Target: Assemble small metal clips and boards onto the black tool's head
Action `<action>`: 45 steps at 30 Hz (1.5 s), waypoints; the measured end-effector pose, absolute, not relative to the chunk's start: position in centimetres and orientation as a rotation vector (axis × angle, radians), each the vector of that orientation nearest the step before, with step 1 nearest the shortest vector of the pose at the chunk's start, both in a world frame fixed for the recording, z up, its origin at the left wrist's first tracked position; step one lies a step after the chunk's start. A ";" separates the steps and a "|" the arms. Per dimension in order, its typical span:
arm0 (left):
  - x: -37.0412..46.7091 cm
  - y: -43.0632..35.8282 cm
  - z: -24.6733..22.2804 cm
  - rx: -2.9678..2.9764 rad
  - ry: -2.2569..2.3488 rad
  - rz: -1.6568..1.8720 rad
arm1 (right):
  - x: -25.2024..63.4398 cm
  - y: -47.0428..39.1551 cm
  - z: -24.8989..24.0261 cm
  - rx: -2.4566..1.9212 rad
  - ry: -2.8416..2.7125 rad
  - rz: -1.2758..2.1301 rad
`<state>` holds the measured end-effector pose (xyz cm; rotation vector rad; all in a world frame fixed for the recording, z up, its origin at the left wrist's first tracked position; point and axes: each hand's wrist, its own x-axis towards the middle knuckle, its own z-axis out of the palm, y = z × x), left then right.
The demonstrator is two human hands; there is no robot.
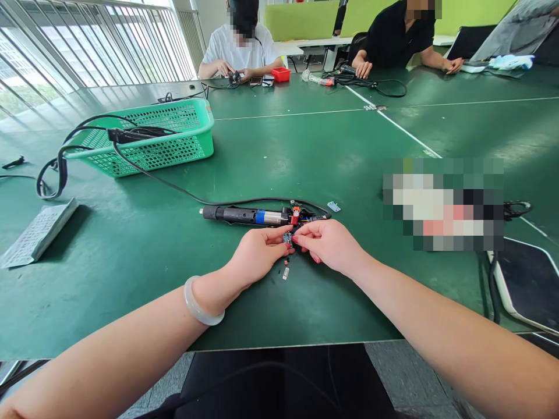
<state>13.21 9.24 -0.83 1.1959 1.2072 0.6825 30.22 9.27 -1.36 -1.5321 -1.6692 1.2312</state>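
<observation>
1. Leftmost on the near side, a printed paper packet (39,234) lies on the green table (244,302). Beyond it, black cables (61,174) loop over the left end of a green perforated basket (161,152).
2. A slim black cord (174,187) runs from the basket to the right, passing behind the tool described below.
3. At the far side, a person in a white shirt (240,49) handles a small dark device (236,77). A red tray (280,74) sits just to the right.
4. Near the centre, a black cylindrical tool (231,214) with a blue band and a metallic section lies crosswise. Its right end shows a red component (296,216) and exposed wiring.
5. The left hand (257,253) grasps a small circuit board (287,237) between thumb and fingers, on the near side of the tool's right end. A light wristband (203,301) encircles the left wrist.
6. A small pale part (285,273) lies on the table, nearer than the board.
7. The right hand (332,244) is closed in a pinch at the right edge of the same board. A flat pale piece (333,206) lies beyond this hand.
8. On the far right, a person in a black shirt (395,38) rests both hands on the table, with a cable bundle (371,82) to the left.
9. On the near right, a pixelated item (443,203) cannot be identified; a dark, pale-edged panel (530,282) lies nearer.
</observation>
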 end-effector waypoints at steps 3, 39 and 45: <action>13.0 9.3 -1.3 1.245 1.194 0.677 | 30.4 9.3 -1.4 -1.529 -1.696 1.210; 13.0 9.3 -0.8 1.105 1.110 0.777 | 30.2 8.1 -1.2 -1.359 -2.143 0.877; 13.0 9.2 -0.9 1.126 1.112 0.794 | 30.2 7.9 -1.7 -1.285 -2.309 0.726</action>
